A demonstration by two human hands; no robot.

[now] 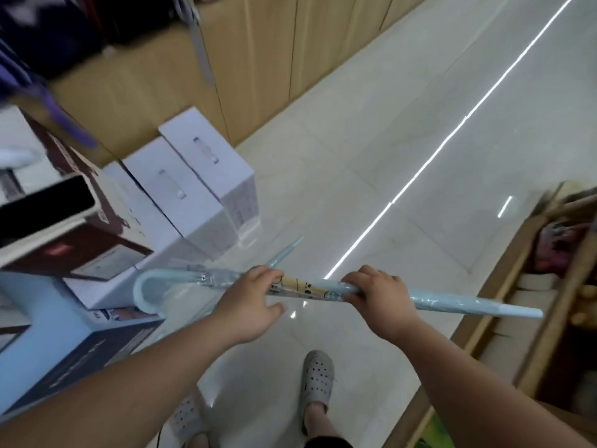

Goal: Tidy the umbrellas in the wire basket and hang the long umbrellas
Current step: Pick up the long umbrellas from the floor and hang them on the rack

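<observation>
- Above the pale tiled floor (355,176), a person is holding a long umbrella (452,303) crosswise and roughly level, well clear of the tiles.
- It is pale blue, rolled up tight and wearing a clear plastic sleeve, with a cartoon-printed band showing between the two hands.
- Its hooked handle (142,291) is pointing to the person's left, hanging over the edge of the stacked boxes. Its tip (529,313) is reaching toward the wooden shelf unit (504,286) on the right.
- The left hand (255,302) is lying on the shaft near the handle end. The fingers are curling over the top, and the thumb is sticking out below, apart from the shaft.
- The right hand (378,295) is gripping the shaft farther toward the tip, its fingers wrapping right round it.
- A second pale blue point (290,248) is slanting up and away from behind the left hand. I cannot tell what it belongs to.
- White boxes (193,189) are standing in a row at the foot of the wood-panelled wall (258,59), and a blue box (48,334) is sitting nearer, at the left edge.
- Grey perforated clogs (316,379) are showing on the person's feet, below the hands.
</observation>
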